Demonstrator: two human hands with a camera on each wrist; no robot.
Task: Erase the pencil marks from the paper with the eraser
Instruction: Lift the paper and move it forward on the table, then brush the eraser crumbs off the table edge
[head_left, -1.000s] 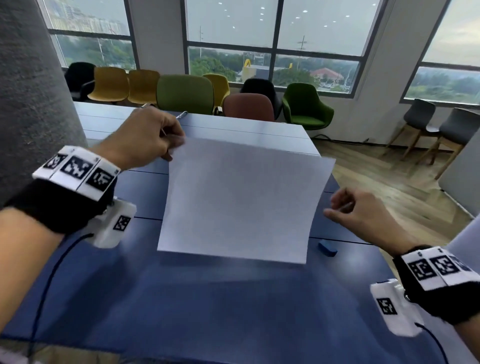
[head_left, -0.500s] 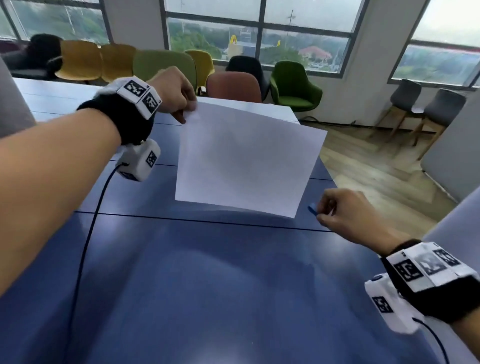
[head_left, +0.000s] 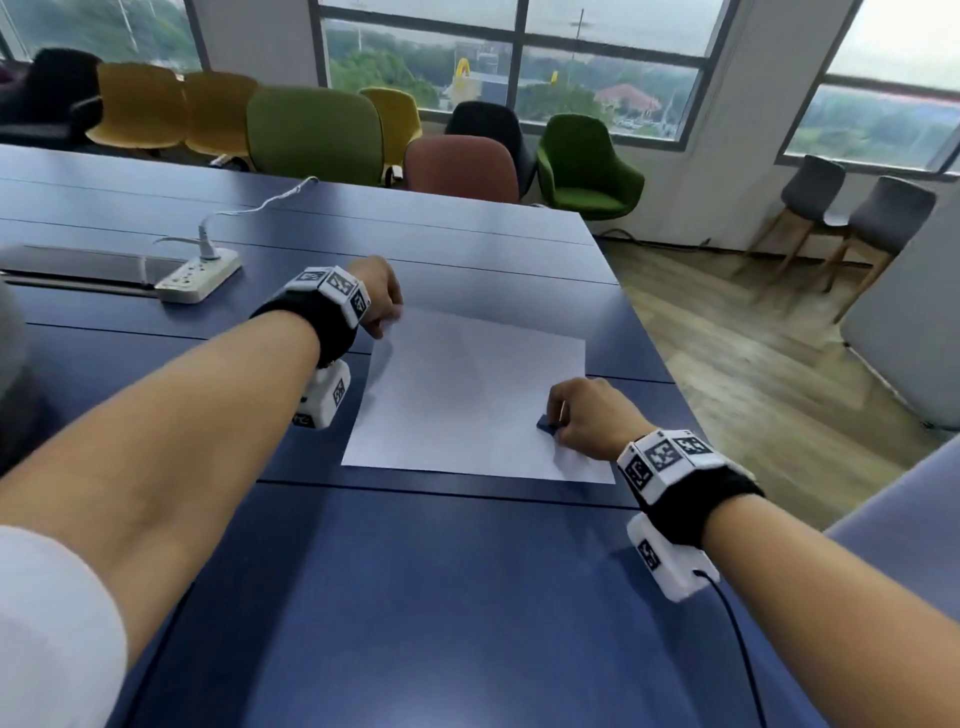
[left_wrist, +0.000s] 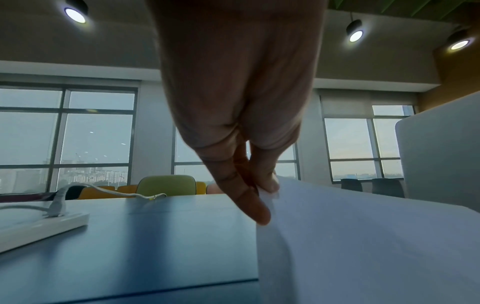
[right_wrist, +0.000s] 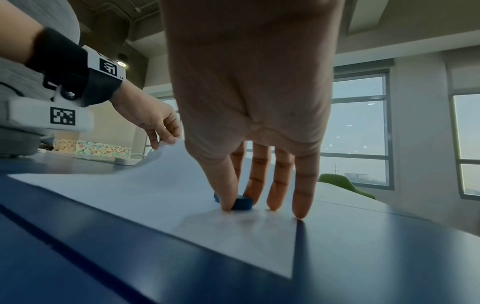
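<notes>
A white sheet of paper (head_left: 467, 395) lies on the blue table (head_left: 415, 597); I see no clear pencil marks on it. My left hand (head_left: 382, 306) pinches its far left corner, which is lifted a little off the table, as the left wrist view shows at the paper (left_wrist: 363, 236) and left hand (left_wrist: 259, 191). My right hand (head_left: 576, 415) holds a small blue eraser (head_left: 546, 426) pressed onto the paper near its right edge. In the right wrist view the eraser (right_wrist: 242, 203) sits between thumb and fingers of the right hand (right_wrist: 239, 203), on the paper (right_wrist: 130, 189).
A white power strip (head_left: 200, 275) with a cable lies on the table at the far left, beside a flat dark device (head_left: 78, 265). Coloured chairs (head_left: 317, 135) stand behind the table. The table's right edge is close to the paper, with wooden floor (head_left: 753, 364) beyond.
The paper was held up in the air by my left hand; now it lies on the table. My right hand took the blue eraser from the table and set it on the paper.
</notes>
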